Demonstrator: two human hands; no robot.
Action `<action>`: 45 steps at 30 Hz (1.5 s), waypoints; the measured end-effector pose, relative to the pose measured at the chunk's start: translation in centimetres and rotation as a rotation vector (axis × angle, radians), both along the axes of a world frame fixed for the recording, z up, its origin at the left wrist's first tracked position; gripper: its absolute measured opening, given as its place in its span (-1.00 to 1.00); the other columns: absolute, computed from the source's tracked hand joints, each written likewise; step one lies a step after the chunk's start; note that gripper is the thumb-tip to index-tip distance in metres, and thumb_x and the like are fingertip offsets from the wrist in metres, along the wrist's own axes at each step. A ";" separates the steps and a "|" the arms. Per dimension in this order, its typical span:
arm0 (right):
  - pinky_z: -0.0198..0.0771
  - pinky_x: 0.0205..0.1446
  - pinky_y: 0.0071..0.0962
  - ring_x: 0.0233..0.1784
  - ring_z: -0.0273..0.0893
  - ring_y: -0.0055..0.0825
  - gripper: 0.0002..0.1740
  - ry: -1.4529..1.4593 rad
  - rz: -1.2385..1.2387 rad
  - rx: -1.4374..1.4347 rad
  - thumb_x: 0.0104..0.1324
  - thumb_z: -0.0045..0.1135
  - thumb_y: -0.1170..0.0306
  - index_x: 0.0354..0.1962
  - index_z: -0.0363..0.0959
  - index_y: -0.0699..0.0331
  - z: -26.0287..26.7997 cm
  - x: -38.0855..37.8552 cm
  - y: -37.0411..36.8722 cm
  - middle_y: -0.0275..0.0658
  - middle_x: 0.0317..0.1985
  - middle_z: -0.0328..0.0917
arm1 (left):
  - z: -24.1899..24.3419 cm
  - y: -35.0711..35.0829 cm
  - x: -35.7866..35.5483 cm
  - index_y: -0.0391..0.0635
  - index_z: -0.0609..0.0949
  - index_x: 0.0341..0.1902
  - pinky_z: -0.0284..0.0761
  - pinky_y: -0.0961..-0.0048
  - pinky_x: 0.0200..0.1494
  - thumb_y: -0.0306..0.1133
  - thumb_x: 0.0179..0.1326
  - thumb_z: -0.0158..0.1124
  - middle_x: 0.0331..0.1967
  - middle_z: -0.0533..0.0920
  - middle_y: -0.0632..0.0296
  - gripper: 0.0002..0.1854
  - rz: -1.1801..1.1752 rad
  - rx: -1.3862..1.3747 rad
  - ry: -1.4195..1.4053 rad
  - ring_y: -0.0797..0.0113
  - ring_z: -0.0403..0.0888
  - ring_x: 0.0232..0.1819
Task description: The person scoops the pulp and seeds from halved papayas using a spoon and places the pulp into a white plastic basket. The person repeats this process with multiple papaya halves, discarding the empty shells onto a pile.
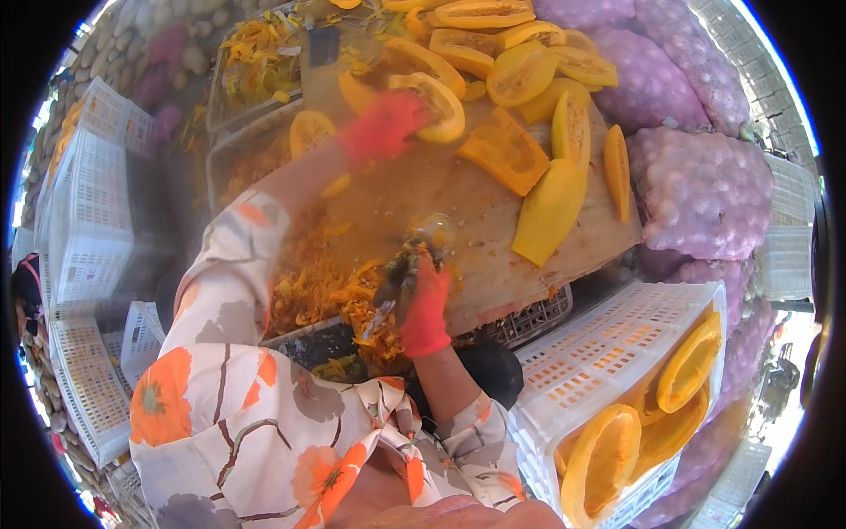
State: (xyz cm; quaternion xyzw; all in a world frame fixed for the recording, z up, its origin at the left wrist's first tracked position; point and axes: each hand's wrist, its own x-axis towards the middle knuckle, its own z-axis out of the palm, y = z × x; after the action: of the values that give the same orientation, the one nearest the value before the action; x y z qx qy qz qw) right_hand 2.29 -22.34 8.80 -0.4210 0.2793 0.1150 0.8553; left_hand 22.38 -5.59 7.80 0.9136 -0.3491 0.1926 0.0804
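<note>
My left hand (383,125), in a red glove and blurred, is at a halved yellow-orange squash (444,109) above the wooden board (370,198), its fingers on the near side. The seedy cut face is partly visible. Nearer my body, my right hand (426,307), also red-gloved, is closed around a dark hand-held tool (400,271) with a round, shiny, blurred head. Orange pulp and seeds (373,297) lie beside and under that tool. Further seeded squash halves (522,73) are piled at the board's far side, and an orange slab (505,152) lies to the right.
A white plastic crate (615,344) holding hollowed squash halves stands at right. Pink mesh sacks (700,192) line the board's right side. Stacked white crates (99,211) stand left. Trays of peelings (261,63) and pulp (248,165) adjoin the board. A dark phone-like slab (324,46) lies at the top.
</note>
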 end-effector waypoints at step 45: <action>0.24 -0.70 -0.42 -0.74 0.28 -0.46 -0.72 -0.151 0.059 -0.096 0.33 -0.13 0.26 -0.12 0.36 0.26 -2.4 0.8 -0.5 -0.26 -0.58 0.38 | -10.8 -1.6 4.5 -0.24 0.49 -0.05 0.47 0.33 -0.09 -0.03 0.01 0.35 -0.15 0.60 0.11 -0.42 1.092 -1.876 0.599 0.27 0.57 -0.13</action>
State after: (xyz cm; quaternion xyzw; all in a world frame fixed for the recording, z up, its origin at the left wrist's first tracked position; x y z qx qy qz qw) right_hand 3.09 -22.81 6.39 -0.4770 0.2064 0.0947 0.8490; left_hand 26.83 -7.20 -3.04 0.5317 0.4140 0.1613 0.7210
